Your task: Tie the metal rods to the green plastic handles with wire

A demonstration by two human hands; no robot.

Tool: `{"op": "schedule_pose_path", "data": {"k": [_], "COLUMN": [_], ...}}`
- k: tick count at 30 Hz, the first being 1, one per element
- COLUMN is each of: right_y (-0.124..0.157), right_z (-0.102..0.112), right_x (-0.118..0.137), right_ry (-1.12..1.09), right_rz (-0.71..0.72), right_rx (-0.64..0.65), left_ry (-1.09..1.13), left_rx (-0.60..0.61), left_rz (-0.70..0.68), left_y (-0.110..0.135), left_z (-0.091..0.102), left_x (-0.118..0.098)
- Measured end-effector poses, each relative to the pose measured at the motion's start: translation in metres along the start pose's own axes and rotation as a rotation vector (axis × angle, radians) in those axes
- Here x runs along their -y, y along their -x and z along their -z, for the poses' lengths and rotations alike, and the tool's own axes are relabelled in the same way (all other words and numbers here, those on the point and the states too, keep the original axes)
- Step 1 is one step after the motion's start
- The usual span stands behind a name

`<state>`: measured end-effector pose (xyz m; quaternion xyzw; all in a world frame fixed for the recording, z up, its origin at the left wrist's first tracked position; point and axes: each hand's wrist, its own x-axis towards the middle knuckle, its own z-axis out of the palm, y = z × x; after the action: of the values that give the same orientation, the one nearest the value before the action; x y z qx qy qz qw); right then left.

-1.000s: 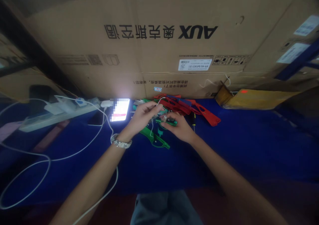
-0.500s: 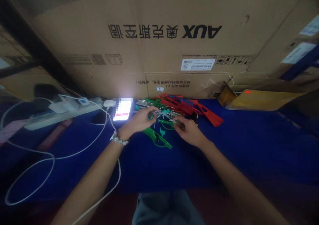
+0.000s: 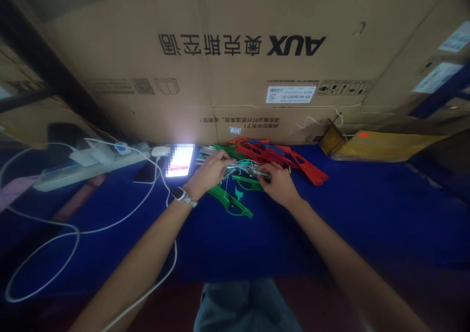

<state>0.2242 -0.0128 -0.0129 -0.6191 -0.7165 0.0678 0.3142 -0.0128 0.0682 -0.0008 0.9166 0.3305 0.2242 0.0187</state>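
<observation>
Both my hands meet over a small tangle of thin wires point(image 3: 245, 167) on the blue cloth. My left hand point(image 3: 210, 171), with a watch on its wrist, pinches the left end of the tangle. My right hand point(image 3: 276, 182) is closed on a small dark part at the right end; what it is I cannot make out. Under and between the hands lie green plastic pieces point(image 3: 229, 202). Just behind them sits a pile of red plastic pieces point(image 3: 293, 163) with a blue one among them.
A lit phone point(image 3: 179, 160) lies left of my hands, with a white cable point(image 3: 73, 229) looping over the blue cloth. A power strip point(image 3: 84, 168) is at the far left. A large cardboard box point(image 3: 235, 62) stands behind, a yellow-brown packet point(image 3: 378, 146) at the right.
My hands have lowered from a raised hold down to the cloth and drawn slightly apart, with the wires stretched between them. The view shifted a little.
</observation>
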Motion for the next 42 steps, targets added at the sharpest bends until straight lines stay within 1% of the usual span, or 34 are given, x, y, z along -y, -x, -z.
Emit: {"op": "schedule_pose_path", "data": {"k": [3, 5, 7, 9, 10, 12, 14, 16, 18, 23, 28, 31, 35, 36, 37, 38, 40, 41, 42], "right_y": [0.003, 0.006, 0.010, 0.015, 0.017, 0.022, 0.026, 0.028, 0.028, 0.022, 0.022, 0.020, 0.012, 0.010, 0.008, 0.006, 0.004, 0.004, 0.005], "right_z": [0.001, 0.004, 0.009, 0.012, 0.012, 0.010, 0.005, -0.003, -0.009, -0.011, -0.006, 0.000, 0.015, 0.018, 0.021, 0.023, 0.024, 0.023, 0.021], "right_x": [0.001, 0.006, 0.016, 0.031, 0.040, 0.059, 0.074, 0.085, 0.090, 0.090, 0.084, 0.073, 0.049, 0.042, 0.037, 0.032, 0.025, 0.023, 0.022], "right_ry": [0.041, 0.074, 0.108, 0.105, 0.087, 0.060, 0.075, 0.130, 0.180, 0.219, 0.118, 0.029, -0.118, -0.151, -0.183, -0.207, -0.287, -0.349, -0.418], "right_rz": [-0.011, -0.017, -0.028, 0.001, 0.042, 0.128, 0.168, 0.181, 0.159, 0.112, 0.073, 0.014, -0.023, -0.040, -0.049, -0.056, -0.039, -0.027, -0.017], "right_rx": [-0.012, -0.044, -0.090, -0.113, -0.092, 0.020, 0.122, 0.192, 0.234, 0.289, 0.271, 0.199, 0.046, 0.013, 0.002, -0.001, 0.000, 0.010, 0.024], "left_ry": [-0.058, -0.085, -0.101, -0.098, -0.085, -0.043, 0.008, 0.042, 0.053, 0.061, 0.090, 0.124, 0.207, 0.244, 0.286, 0.324, 0.362, 0.351, 0.322], "left_rx": [0.015, 0.032, 0.050, 0.054, 0.047, 0.026, 0.002, -0.016, -0.033, -0.071, -0.146, -0.255, -0.453, -0.464, -0.435, -0.364, -0.140, -0.032, 0.052], "left_rz": [0.018, 0.036, 0.047, 0.040, 0.032, 0.014, 0.007, 0.009, 0.013, -0.011, -0.040, -0.014, 0.088, 0.101, 0.093, 0.070, -0.007, -0.035, -0.049], "left_y": [0.002, 0.003, 0.004, 0.004, 0.005, 0.005, 0.007, 0.009, 0.011, 0.012, 0.011, 0.011, 0.011, 0.011, 0.011, 0.011, 0.012, 0.013, 0.013], "left_z": [-0.002, -0.002, -0.002, -0.003, -0.003, -0.004, -0.004, -0.003, -0.001, 0.007, 0.015, 0.022, 0.029, 0.029, 0.028, 0.026, 0.022, 0.019, 0.017], "left_x": [0.000, 0.000, -0.001, -0.002, -0.001, 0.000, 0.002, 0.004, 0.004, -0.006, -0.016, -0.018, -0.023, -0.025, -0.027, -0.030, -0.036, -0.039, -0.042]}}
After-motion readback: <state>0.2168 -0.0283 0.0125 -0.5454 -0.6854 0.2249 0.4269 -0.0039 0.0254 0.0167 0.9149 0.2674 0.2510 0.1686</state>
